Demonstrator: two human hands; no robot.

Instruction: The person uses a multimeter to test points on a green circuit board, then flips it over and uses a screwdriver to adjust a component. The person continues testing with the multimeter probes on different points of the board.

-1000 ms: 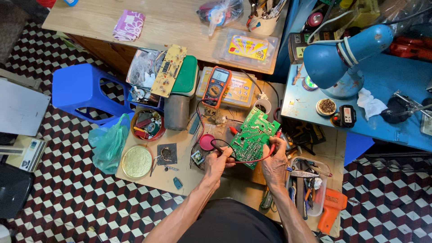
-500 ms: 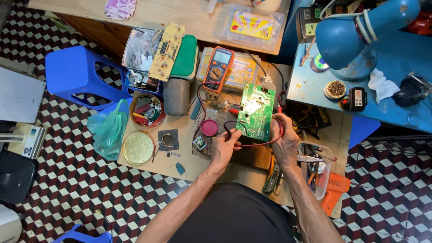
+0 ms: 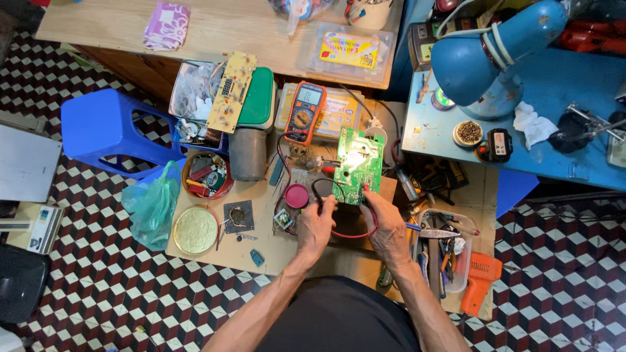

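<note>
Both forearms reach forward over the low wooden board point(image 3: 326, 251). The left hand point(image 3: 317, 225) curls closed around a black probe, and the right hand point(image 3: 385, 225) pinches a red probe, both tips at the near edge of the green circuit board point(image 3: 357, 164) below the multimeter point(image 3: 304, 112).

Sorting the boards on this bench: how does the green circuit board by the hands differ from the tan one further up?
The green circuit board is brightly lit and wide, with the left hand and right hand at its near edge. The tan circuit board is narrow and long, lies slanted across a metal tin and a green box, and no hand is near it. Both are bare boards.
</note>
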